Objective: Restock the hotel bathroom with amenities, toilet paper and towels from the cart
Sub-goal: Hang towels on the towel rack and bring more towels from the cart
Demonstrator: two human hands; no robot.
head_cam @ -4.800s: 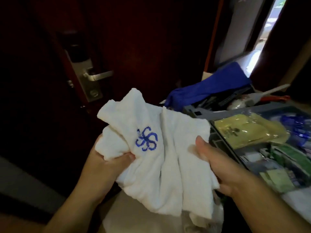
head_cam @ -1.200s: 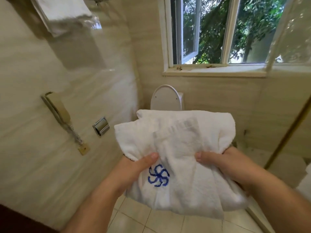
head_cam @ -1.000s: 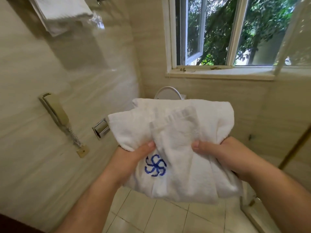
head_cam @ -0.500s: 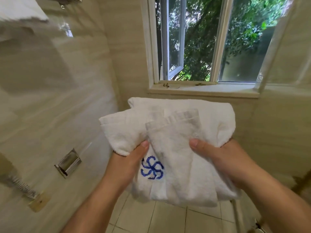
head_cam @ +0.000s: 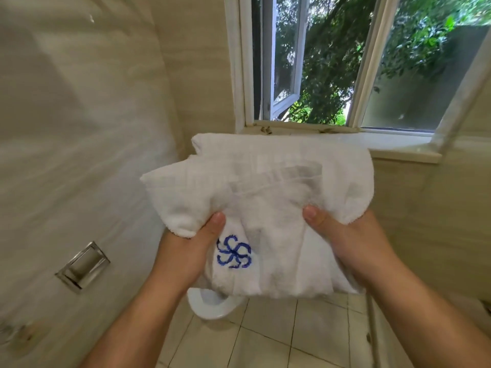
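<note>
Both forearms reach forward. Your left hand (head_cam: 186, 251) and right hand (head_cam: 353, 243) grip a bundled white towel (head_cam: 265, 187) from either side, each thumb clamped on top and the other fingers hidden beneath. A blue emblem (head_cam: 233, 251) lies just beside your left thumb. Below the grip, a toilet (head_cam: 210, 306) rim shows under the towel's lower edge; its bowl is hidden. Left of and below your left hand, a chrome wall recess (head_cam: 82, 266) is set in the wall; its contents cannot be told. Beyond the towel runs the window sill (head_cam: 393, 146). Tiled floor (head_cam: 265, 335) lies open beneath your wrists.
</note>
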